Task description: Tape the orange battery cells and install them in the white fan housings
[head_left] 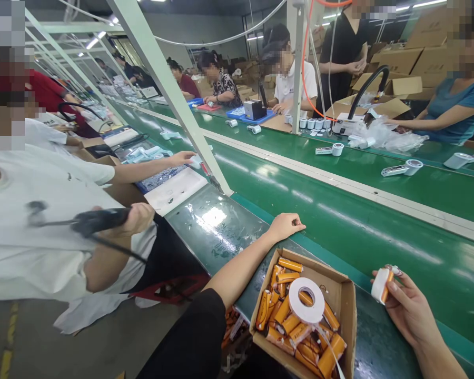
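My left hand rests at the near edge of the conveyor, its fingers curled closed, with nothing visible in them. On the right, my right hand grips a small orange battery with a white piece on its side, between thumb and fingers. Between my arms stands an open cardboard box full of orange cylindrical batteries with thin wires. A roll of white tape lies on top of them, a loose strip trailing down towards the box's front.
The green conveyor runs past the table. White devices lie on the far belt. A slanted metal post rises ahead. Close on my left, a co-worker in a white shirt holds a black tool. Other people sit opposite.
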A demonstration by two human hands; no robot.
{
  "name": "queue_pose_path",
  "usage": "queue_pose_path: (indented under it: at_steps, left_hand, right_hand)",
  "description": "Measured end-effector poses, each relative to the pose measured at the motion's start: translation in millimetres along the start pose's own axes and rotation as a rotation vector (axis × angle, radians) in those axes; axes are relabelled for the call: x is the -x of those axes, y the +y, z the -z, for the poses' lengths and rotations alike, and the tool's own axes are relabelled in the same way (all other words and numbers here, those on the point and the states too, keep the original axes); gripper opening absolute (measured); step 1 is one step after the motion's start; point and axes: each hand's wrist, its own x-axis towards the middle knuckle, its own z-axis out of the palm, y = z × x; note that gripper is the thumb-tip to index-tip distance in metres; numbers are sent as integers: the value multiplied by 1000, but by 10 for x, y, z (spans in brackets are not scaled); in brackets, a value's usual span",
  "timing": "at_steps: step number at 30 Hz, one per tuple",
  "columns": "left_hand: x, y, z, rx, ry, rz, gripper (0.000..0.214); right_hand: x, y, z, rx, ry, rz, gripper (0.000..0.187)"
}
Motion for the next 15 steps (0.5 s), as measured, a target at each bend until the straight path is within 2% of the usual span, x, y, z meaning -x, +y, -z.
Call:
queue_pose_path:
  at_steps: [7,15]
  left_hand:
    - [1,-1,6,-19,1,-1,30]
    - [16,23,14,-24,4,-12,42]
  right_hand:
    - [7,-25,-14,-6,13,-15,64]
    - [26,-51,-63,-8,30,-21,66]
